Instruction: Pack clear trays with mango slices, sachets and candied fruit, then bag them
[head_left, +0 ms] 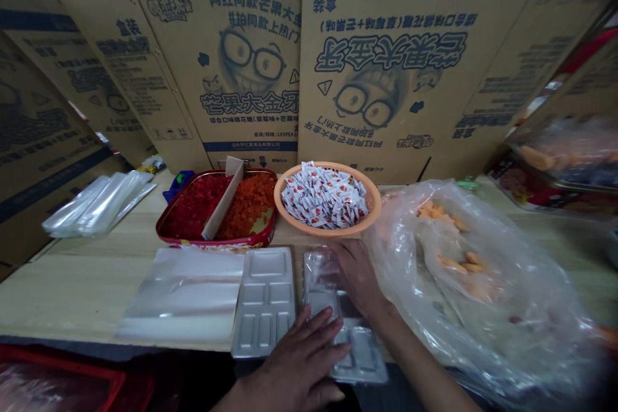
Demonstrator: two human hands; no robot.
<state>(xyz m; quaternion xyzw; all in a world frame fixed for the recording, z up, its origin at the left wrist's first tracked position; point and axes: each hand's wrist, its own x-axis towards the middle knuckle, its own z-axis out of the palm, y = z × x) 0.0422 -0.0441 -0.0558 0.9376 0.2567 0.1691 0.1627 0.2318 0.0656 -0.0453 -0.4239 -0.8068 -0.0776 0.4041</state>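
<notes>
two bare hands flat on a clear compartment tray at the counter's near edge

the clear plastic compartment tray (350, 341) lies tilted across the near edge of the wooden counter (77, 296), its lower end jutting past the edge. the left hand (299, 360) lies over its lower part with fingers spread, and the right hand (357, 273) rests on its upper end. both are open, neither clenched, and the palms hide part of the tray, so whether it is one tray or several stacked is hard to tell. just left of it lies a matching silvery tray (264, 302), empty, beside a flat clear plastic sheet (183, 296). below the near edge, a red bin (53, 373) is cut off by the frame, its contents unclear.

to the right slumps a clear plastic bag (487, 328) holding orange strips (451, 264), partly blurred by the film. farther back, an orange basket (280, 196) is heaped with small white-and-red sachets (324, 196). beside it, a red tin tray (167, 225) is split by a cardboard divider (224, 199), with red bits on one side and orange bits on the other. clear plastic sleeves (96, 206) lie at the far left corner. printed cardboard cartons (400, 64) stand along the far edge, their print upside down.
</notes>
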